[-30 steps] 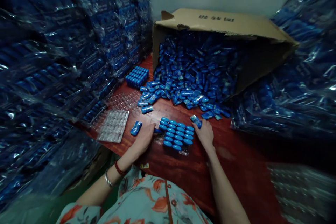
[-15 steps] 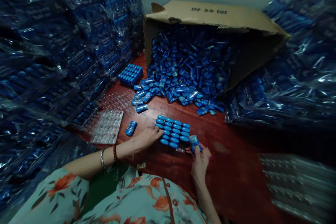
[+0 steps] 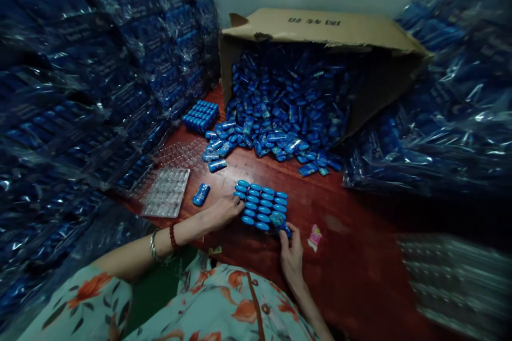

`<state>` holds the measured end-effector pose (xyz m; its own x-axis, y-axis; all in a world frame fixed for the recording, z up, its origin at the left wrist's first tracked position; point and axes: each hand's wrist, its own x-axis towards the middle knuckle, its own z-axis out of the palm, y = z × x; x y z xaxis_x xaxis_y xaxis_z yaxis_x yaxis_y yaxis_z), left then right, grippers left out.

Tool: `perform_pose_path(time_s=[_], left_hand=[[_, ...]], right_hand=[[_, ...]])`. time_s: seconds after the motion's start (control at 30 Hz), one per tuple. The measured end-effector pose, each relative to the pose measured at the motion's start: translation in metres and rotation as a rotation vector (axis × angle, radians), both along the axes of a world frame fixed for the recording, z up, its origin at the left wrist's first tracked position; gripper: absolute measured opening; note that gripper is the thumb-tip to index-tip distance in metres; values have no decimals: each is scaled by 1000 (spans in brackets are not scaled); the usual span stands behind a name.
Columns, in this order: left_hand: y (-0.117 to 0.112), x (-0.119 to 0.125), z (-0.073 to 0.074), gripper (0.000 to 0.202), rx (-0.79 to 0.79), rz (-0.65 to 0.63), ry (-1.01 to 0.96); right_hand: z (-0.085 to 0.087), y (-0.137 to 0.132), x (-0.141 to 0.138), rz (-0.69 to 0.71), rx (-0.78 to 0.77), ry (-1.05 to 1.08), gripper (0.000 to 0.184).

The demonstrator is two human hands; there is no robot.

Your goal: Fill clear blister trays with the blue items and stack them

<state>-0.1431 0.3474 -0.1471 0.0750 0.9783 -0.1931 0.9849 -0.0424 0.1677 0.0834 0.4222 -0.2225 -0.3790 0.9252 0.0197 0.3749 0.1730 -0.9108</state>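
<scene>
A block of small blue rounded containers (image 3: 264,203) stands in close rows on the red-brown table in front of me. My left hand (image 3: 224,212) is at the left side of this block, its fingers bent and closed against the edge. At the near right corner, my right hand (image 3: 293,250) pinches one blue container (image 3: 285,227) between thumb and fingers. That container is tilted and touches or overlaps the corner of the block. A single blue container (image 3: 200,194) lies flat left of my left hand.
A torn cardboard box (image 3: 320,26) lies on its side, spilling a heap of blue containers (image 3: 276,117). Clear plastic trays (image 3: 167,192) lie left, more trays (image 3: 456,277) right. A filled block (image 3: 200,115) stands behind. A pink wrapper (image 3: 314,237) lies right. Wrapped stacks (image 3: 132,37) rise alongside.
My right hand has moved left with the blue container to the block's near right corner. The pink wrapper, mostly hidden by that hand before, now lies uncovered on the table.
</scene>
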Motion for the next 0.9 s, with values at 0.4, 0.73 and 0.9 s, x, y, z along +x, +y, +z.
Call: perform_pose_path(time_s=[0.4,0.73,0.9], left_hand=[[-30,16,-46,60,470,329,-66],[-62,-18,-36,41,504,769,37],[-81,-28,-25,36,176,869,233]], right_hand=[[-4,5,-2,8,9,28,38],[33,18,20,-118,-113,118,40],[42,31,41,-153,-350,98,57]])
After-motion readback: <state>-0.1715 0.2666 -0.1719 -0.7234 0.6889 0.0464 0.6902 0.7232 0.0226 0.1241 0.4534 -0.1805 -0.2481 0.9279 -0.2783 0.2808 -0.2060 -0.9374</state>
